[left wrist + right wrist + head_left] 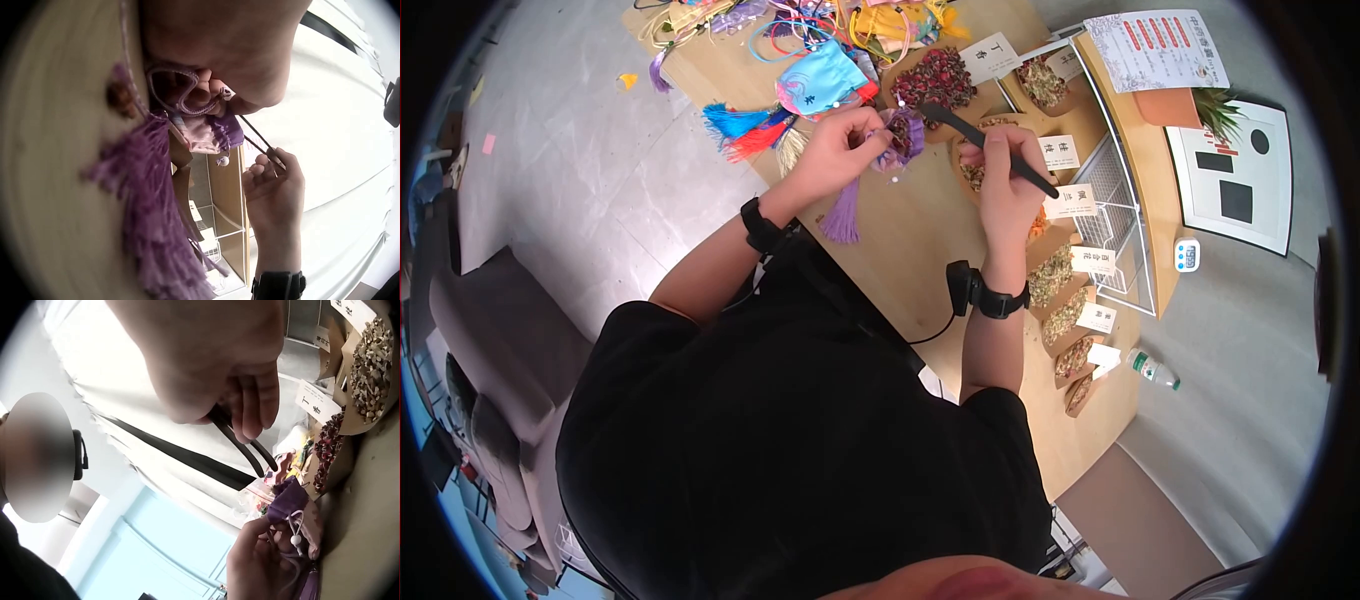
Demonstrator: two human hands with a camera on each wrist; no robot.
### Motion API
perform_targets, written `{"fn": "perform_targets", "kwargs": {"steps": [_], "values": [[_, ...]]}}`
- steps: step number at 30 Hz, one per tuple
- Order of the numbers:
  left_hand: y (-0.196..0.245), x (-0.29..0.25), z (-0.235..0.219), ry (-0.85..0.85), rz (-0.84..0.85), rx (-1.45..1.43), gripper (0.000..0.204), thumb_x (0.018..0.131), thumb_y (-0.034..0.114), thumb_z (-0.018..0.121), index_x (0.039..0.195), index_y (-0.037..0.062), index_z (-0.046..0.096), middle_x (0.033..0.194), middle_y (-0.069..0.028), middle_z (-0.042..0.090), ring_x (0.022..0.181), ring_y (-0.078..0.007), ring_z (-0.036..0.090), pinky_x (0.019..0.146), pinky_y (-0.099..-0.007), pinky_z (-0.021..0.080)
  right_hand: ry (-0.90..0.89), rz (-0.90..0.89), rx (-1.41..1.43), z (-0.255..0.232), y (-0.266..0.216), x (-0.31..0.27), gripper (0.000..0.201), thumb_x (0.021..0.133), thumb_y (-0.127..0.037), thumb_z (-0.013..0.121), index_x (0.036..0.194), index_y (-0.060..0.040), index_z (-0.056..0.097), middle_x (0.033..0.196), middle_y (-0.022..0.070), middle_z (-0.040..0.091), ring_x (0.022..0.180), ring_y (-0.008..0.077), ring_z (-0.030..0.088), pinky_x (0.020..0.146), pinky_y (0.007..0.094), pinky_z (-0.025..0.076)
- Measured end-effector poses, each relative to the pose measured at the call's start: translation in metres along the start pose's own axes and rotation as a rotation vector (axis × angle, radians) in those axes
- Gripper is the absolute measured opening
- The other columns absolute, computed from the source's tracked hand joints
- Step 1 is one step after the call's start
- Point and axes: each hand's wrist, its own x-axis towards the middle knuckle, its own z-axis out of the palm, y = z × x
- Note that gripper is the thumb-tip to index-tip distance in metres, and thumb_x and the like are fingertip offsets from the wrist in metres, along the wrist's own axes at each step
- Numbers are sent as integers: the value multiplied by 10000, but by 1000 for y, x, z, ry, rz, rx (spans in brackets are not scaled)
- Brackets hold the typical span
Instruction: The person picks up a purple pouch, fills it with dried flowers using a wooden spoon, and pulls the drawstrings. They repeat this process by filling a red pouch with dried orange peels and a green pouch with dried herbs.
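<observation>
A small purple and pink drawstring pouch (909,138) with white beads is held upright at its side by my left hand (838,150), fingers curled round it. Its purple tassel (841,214) hangs over the table; in the left wrist view the tassel (156,206) looms large. My right hand (1012,180) grips a black tool (970,130), which the right wrist view shows as tongs (240,445) with two tips. Those tips are above and beside the mouth of the pouch (289,503). Whether anything lies between the tips I cannot tell.
Paper trays of dried flowers and herbs, such as dark red buds (935,80) and pale pieces (1052,278), line the table's far side with name cards. Blue and other coloured pouches (820,78) lie at the upper left. A wooden shelf (1135,180) and bottle (1152,369) stand beyond.
</observation>
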Motion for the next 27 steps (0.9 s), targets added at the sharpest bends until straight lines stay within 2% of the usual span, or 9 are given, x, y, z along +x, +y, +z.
{"fn": "perform_targets", "kwargs": {"steps": [5, 9, 10, 13, 18, 22, 25, 27], "values": [[-3, 1, 1, -5, 20, -32, 166, 966, 91, 601, 813, 34, 576, 718, 64, 528, 644, -1, 444, 561, -211, 322, 97, -35, -26, -1, 17, 15, 135, 970, -116, 597, 934, 12, 621, 741, 58, 666, 673, 91, 631, 623, 220, 491], [-4, 1, 1, -7, -2, -25, 166, 967, 87, 599, 813, 30, 574, 719, 63, 531, 654, -1, 468, 568, -203, 339, 128, -33, -235, 5, 42, 44, 235, 956, -214, 631, 922, 18, 651, 757, 70, 703, 692, 101, 654, 650, 254, 509], [-5, 1, 0, -6, -5, -22, 163, 967, 85, 598, 817, 28, 575, 721, 60, 535, 656, -2, 474, 570, -201, 345, 110, -46, -274, 8, 41, 48, 245, 962, -224, 630, 981, 18, 654, 772, 84, 709, 692, 93, 650, 642, 236, 512], [-6, 1, 0, 6, 6, -20, 157, 968, 82, 596, 823, 26, 578, 726, 53, 543, 658, -3, 487, 575, -199, 362, 111, -29, -355, 17, 48, 56, 204, 938, -201, 639, 927, 2, 658, 722, 83, 699, 660, 119, 664, 635, 277, 514], [-10, 2, 1, 4, 5, -55, 161, 965, 85, 601, 819, 23, 579, 724, 50, 532, 656, -4, 488, 577, -200, 366, 142, -108, -316, 19, 59, 54, 193, 944, -185, 624, 898, 2, 637, 693, 73, 683, 642, 121, 659, 613, 277, 509], [-4, 1, 0, 13, 48, 1, 164, 962, 93, 608, 816, 29, 573, 708, 59, 516, 631, -4, 454, 560, -203, 336, 130, -86, -148, 11, 31, 28, 160, 960, -152, 608, 916, 2, 615, 702, 64, 678, 653, 109, 655, 609, 259, 507], [3, 0, 1, 22, 47, 9, 166, 961, 98, 611, 813, 37, 569, 690, 69, 503, 613, -2, 425, 548, -208, 313, 57, -66, -16, 8, 3, -4, 124, 962, -115, 601, 935, 6, 602, 724, 65, 677, 667, 100, 650, 612, 239, 504], [3, 0, 3, 34, 48, -13, 172, 947, 104, 621, 798, 36, 573, 665, 76, 483, 595, -1, 401, 531, -213, 298, 20, -78, -74, 3, 3, -12, 109, 957, -97, 604, 941, 11, 600, 728, 66, 671, 674, 94, 645, 618, 227, 501]]}}
